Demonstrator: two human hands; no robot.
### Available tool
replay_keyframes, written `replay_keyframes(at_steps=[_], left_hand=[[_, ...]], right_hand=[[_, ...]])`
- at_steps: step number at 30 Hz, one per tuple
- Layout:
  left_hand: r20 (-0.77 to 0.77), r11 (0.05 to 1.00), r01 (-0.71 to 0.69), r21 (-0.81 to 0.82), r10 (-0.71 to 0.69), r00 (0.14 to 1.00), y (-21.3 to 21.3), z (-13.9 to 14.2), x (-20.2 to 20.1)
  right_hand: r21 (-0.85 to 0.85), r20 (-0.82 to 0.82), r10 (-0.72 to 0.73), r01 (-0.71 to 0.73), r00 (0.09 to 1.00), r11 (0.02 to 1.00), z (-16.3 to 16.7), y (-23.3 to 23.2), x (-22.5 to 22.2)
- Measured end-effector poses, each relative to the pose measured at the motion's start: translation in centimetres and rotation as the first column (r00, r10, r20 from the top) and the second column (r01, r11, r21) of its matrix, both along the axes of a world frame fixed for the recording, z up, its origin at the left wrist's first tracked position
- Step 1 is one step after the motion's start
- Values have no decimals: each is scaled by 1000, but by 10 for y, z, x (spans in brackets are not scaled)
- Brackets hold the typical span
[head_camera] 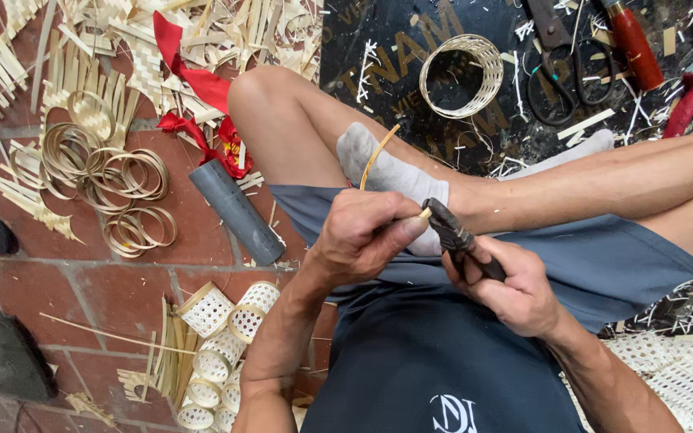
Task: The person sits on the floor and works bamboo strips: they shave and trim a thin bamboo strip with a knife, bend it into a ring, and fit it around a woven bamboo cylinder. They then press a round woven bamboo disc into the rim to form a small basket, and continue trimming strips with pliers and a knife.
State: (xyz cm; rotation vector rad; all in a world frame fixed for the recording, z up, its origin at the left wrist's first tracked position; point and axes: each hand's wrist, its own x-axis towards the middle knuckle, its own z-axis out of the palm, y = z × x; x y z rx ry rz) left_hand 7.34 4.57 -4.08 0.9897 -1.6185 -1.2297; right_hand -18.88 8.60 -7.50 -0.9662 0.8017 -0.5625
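Note:
My left hand (362,232) is closed around a thin bamboo strip (377,154), which curves up and away over my sock. My right hand (515,290) grips a dark knife (452,232), its tip meeting the strip's end right beside my left thumb. Both hands hover over my lap, above blue shorts and a dark shirt. My legs are crossed in front of me.
Coiled bamboo rings (106,172) and strip scraps lie at the left, beside a grey tube (236,210) and red ribbon (194,80). Small woven baskets (218,345) sit low left. On the black mat lie a woven ring (460,74), scissors (561,72) and red-handled tools (634,44).

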Motion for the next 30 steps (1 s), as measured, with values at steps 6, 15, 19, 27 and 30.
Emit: replay_keyframes(at_steps=[6, 15, 19, 27, 30], left_hand=[[8, 1000, 4, 20, -5, 1000, 7, -6, 8], [81, 991, -132, 3, 132, 988, 12, 0, -5], [91, 998, -59, -34, 61, 994, 7, 0, -7], [30, 996, 37, -80, -35, 999, 2, -7, -3], [112, 998, -7, -67, 15, 994, 3, -7, -3]], right_hand=[[212, 55, 35, -46, 998, 976, -4, -2, 2], [-667, -256, -72, -122, 964, 735, 22, -23, 14], [-526, -286, -57, -107, 957, 844, 13, -17, 4], [347, 292, 15, -121, 956, 930, -8, -1, -7], [-39, 82, 174, -172, 981, 984, -5, -5, -3]])
